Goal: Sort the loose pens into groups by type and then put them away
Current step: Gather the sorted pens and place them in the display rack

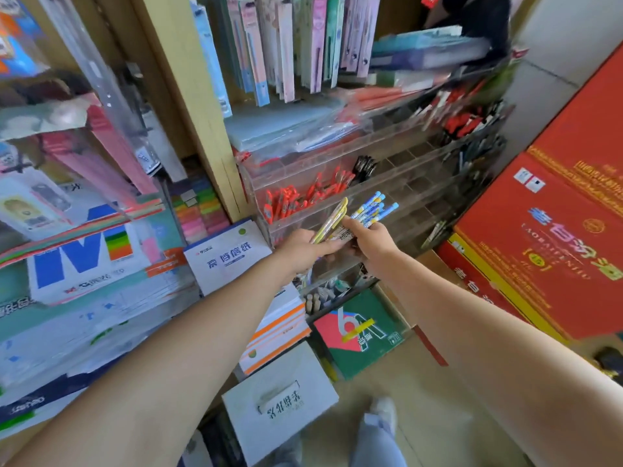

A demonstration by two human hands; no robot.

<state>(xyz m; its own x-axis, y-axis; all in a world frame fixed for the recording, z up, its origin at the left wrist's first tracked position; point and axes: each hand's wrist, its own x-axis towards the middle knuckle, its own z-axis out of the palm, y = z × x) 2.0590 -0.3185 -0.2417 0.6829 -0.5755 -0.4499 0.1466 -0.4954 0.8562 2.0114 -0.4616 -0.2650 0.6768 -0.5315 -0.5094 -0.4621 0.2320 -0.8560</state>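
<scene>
Adjoining pen rack point(421, 197), red cartons point(553, 251).

Both bare arms point(188, 342) reach forward, hands close together. The left hand point(301, 246) grips yellow pens point(332, 217); the right hand point(372, 239) grips blue pens point(371, 208).

yellow pens point(332, 219): bunched, tilted, in left hand point(300, 246) | blue-capped pens point(372, 210): fanned, in right hand point(369, 239)

A stationery shop: packaged pens point(286, 45) hang in rows above a clear divided rack point(414, 193) of red pens point(296, 200), writing pads point(229, 254) lie in stacks, and what look like stock cartons point(539, 230) stand alongside
</scene>
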